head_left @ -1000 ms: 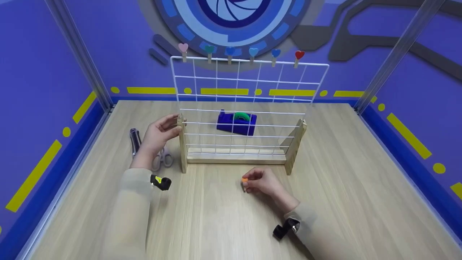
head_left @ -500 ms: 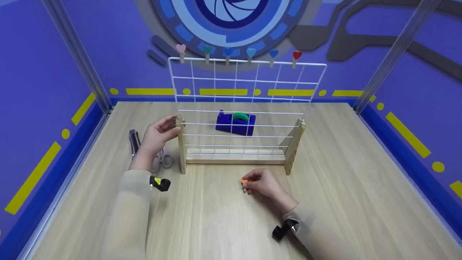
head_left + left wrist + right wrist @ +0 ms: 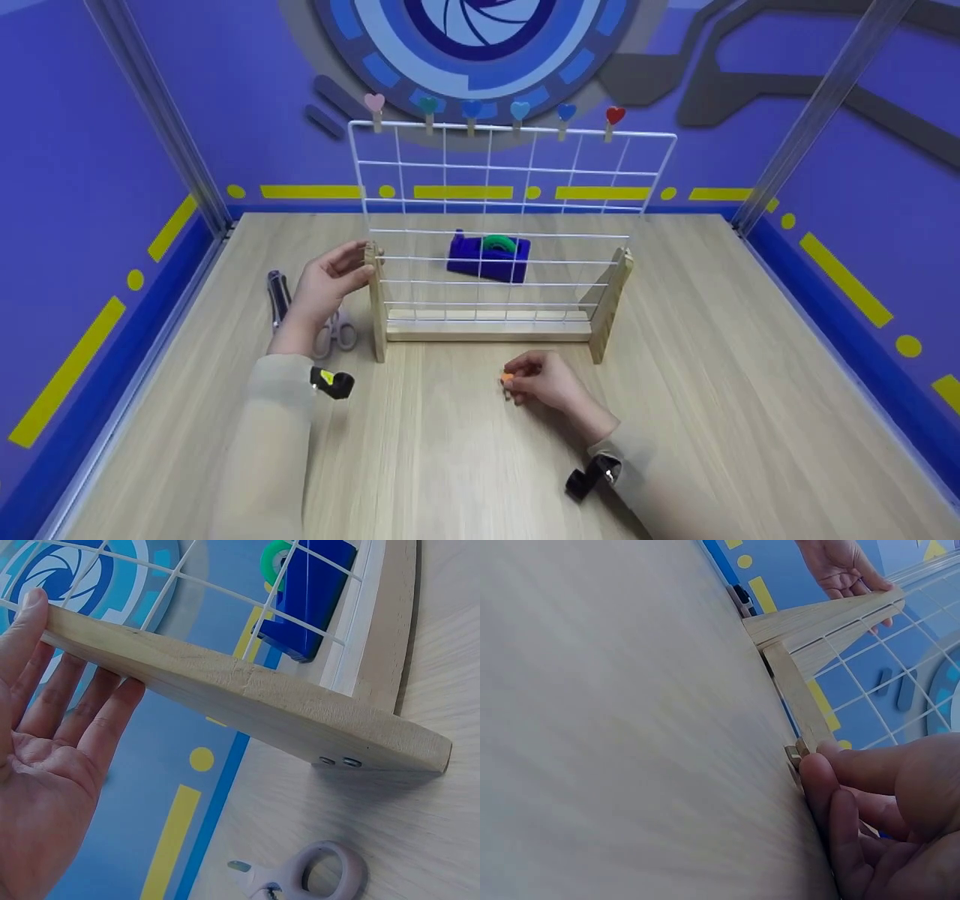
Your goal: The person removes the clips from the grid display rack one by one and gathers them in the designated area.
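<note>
A white wire grid rack (image 3: pixel 487 165) with a wooden stand (image 3: pixel 487 331) is upright in the middle of the table. Several heart-topped clothespins line its top wire, among them a pink one (image 3: pixel 374 103) and a red one (image 3: pixel 615 115). My left hand (image 3: pixel 322 285) holds the top of the stand's left wooden side (image 3: pixel 247 690), thumb on one face and fingers behind. In front of the rack my right hand (image 3: pixel 551 379) pinches a small clothespin (image 3: pixel 507 379) with an orange heart, low over the table. Its wooden end (image 3: pixel 799 751) pokes past my fingertips in the right wrist view.
Behind the grid stands a blue tape dispenser (image 3: pixel 469 257) with a green roll (image 3: pixel 499 244). Scissors (image 3: pixel 343 332) with pale handles and a dark slender tool (image 3: pixel 278 292) lie left of the rack, partly behind my left forearm. Blue patterned walls enclose the table.
The orange heart in my right fingers has turned slightly and shows more of its face. My left hand stays on the rack's side; the head view has shifted a little.
</note>
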A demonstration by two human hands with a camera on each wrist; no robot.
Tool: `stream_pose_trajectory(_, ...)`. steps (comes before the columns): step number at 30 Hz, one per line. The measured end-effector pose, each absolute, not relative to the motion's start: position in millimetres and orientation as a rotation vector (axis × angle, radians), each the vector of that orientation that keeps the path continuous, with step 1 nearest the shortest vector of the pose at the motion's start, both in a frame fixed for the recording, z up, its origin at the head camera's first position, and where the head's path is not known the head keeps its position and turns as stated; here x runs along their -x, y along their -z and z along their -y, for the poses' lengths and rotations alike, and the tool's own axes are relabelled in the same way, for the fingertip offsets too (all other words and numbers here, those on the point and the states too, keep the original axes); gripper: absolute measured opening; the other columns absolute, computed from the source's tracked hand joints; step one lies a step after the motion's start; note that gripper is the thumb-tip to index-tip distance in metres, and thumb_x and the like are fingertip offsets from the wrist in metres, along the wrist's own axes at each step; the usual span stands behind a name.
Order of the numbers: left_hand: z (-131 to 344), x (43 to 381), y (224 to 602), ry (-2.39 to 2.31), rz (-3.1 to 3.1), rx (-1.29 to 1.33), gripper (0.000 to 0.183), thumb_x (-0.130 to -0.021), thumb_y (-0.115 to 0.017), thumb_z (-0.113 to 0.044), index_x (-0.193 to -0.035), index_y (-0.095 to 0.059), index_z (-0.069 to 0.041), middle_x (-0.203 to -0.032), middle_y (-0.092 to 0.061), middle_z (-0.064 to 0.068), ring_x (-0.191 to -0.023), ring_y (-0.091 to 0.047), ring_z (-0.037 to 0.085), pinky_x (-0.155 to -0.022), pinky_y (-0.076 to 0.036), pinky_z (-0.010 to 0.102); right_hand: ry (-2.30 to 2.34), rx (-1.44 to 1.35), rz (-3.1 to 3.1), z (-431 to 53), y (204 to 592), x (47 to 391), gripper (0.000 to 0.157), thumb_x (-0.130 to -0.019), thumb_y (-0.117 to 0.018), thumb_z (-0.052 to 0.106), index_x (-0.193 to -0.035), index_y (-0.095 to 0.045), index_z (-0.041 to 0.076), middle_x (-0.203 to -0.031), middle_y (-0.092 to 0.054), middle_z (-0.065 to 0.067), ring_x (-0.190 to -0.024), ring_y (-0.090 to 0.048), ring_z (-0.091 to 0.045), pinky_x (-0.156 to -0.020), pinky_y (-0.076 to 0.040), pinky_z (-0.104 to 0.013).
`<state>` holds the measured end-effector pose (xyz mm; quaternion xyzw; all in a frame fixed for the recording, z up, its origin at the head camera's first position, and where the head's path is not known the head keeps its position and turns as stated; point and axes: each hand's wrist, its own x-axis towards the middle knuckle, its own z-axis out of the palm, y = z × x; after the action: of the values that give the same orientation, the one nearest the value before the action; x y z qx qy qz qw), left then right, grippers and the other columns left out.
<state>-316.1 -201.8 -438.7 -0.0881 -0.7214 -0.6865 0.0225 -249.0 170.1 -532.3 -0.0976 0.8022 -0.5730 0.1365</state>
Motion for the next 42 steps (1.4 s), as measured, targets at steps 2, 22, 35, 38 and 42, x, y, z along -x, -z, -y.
stream_pose_trajectory(2, 202.0, 316.2, 438.5, 2.119, 2.239, 0.271, 0.055, -0.099, -0.069, -0.010, -0.150, -0.051, -0.003, -0.133, -0.069, -0.001, -0.112, -0.067, -0.001, -0.098, -0.058, 0.021, 1.671, 0.275, -2.310, -170.4, 532.0, 249.3, 0.025, -0.089, -0.075, -0.003, -0.110, -0.068, -0.014, -0.082, -0.071, -0.008, -0.058, -0.064, -0.007, -0.056, -0.059, -0.020)
stream_pose_trajectory(22, 202.0, 317.3, 439.8, 2.118, 2.222, 0.306, 0.057, -0.098, -0.071, -0.009, -0.150, -0.049, -0.001, -0.136, -0.069, 0.002, -0.112, -0.067, -0.002, -0.099, -0.058, 0.022, 1.635, 0.242, -2.498, -195.5, 478.7, 251.5, 0.030, -0.087, -0.076, 0.001, -0.115, -0.070, -0.008, -0.092, -0.071, -0.008, -0.075, -0.066, -0.011, -0.067, -0.060, -0.022)
stream_pose_trajectory(35, 203.1, 316.3, 441.7, 2.133, 2.220, 0.298, 0.056, -0.099, -0.069, -0.011, -0.149, -0.049, 0.000, -0.129, -0.070, -0.005, -0.112, -0.067, -0.001, -0.099, -0.058, 0.021, 1.962, 0.458, -2.518, -230.6, 372.4, 252.2, 0.031, -0.089, -0.076, -0.001, -0.118, -0.068, -0.008, -0.102, -0.075, -0.001, -0.088, -0.071, -0.010, -0.081, -0.062, -0.022)
stream_pose_trajectory(38, 202.6, 317.3, 441.3, 2.140, 2.213, 0.298, 0.056, -0.098, -0.070, -0.010, -0.149, -0.049, 0.000, -0.127, -0.070, -0.007, -0.111, -0.067, 0.000, -0.099, -0.058, 0.021, 2.089, 0.547, -2.483, -237.5, 342.0, 254.1, 0.031, -0.088, -0.077, -0.003, -0.117, -0.068, -0.011, -0.100, -0.077, 0.002, -0.088, -0.072, -0.011, -0.081, -0.063, -0.021)
stream_pose_trajectory(42, 201.9, 316.7, 441.2, 2.152, 2.193, 0.313, 0.057, -0.098, -0.070, -0.009, -0.150, -0.048, 0.002, -0.121, -0.071, -0.014, -0.110, -0.068, -0.001, -0.099, -0.058, 0.021, 2.212, 0.668, -2.454, -244.1, 303.0, 258.3, 0.029, -0.088, -0.078, -0.003, -0.115, -0.068, -0.012, -0.100, -0.078, -0.002, -0.088, -0.073, -0.013, -0.080, -0.063, -0.021)
